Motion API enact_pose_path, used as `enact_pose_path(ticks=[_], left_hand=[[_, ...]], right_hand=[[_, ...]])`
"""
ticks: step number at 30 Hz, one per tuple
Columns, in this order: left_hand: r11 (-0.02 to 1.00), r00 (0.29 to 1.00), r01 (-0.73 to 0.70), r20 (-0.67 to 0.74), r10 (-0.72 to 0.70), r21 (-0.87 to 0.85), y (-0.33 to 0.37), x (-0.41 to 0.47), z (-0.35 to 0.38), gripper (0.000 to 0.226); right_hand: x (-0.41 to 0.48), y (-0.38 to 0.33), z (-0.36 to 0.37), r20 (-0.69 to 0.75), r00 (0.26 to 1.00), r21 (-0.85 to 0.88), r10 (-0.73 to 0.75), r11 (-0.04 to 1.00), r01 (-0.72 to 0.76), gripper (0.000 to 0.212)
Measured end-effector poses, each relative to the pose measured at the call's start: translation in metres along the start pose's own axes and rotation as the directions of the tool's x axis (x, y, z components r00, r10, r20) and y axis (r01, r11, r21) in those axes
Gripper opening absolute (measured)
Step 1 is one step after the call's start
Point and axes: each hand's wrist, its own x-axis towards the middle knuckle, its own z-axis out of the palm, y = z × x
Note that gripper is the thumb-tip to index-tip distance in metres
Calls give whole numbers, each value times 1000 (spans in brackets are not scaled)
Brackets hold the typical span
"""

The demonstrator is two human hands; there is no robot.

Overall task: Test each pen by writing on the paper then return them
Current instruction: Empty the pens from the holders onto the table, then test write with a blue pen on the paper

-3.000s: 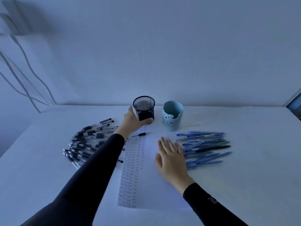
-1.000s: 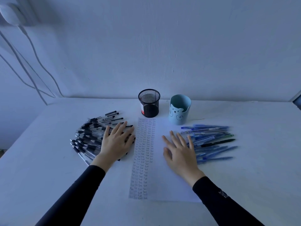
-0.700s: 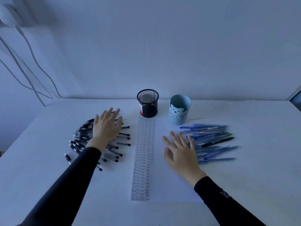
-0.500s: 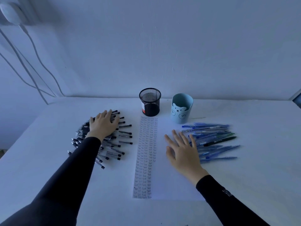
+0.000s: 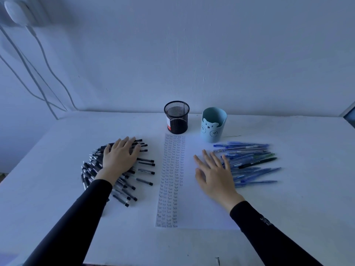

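Note:
A white sheet of paper (image 5: 194,198) lies in the middle of the table, its left strip filled with rows of small handwritten words. Left of it is a fan of several black pens (image 5: 123,181). My left hand (image 5: 119,160) lies flat on top of that pile, fingers straight. Several blue pens (image 5: 249,164) lie in a heap to the right of the paper. My right hand (image 5: 215,173) rests flat on the paper's right part, fingers spread, fingertips next to the blue pens. Behind the paper stand a black mesh cup (image 5: 176,117) and a light-blue bear cup (image 5: 213,124).
The white table (image 5: 307,208) meets a white wall at the back. White cables (image 5: 38,73) hang down the wall at the left. The table's front edge runs along the bottom of the view.
My left hand let go of the mesh cup, came back onto the black pens and swept across them, spreading the pile. My right hand stayed flat on the paper.

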Motion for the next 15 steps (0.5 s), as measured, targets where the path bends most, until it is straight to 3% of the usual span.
enact_pose_path(ticks=[3,6,10,15], left_hand=[[1000,999,4,34,-4,-3,-1,4,0,64],[999,999,-36,-30,35,-14,7,5,0,63],[967,966,-246,-98,239,-62,39,3,2,63],[867,862,-499,-109,495,-3,75,2,8,79]], right_hand=[[0,2,-5,11,1000,112,-29,993,28,64],[-2,7,-14,-87,995,257,-39,965,60,59],[-14,26,-20,-283,957,328,-64,931,159,45],[-30,58,-42,-327,941,290,-81,940,181,45]])
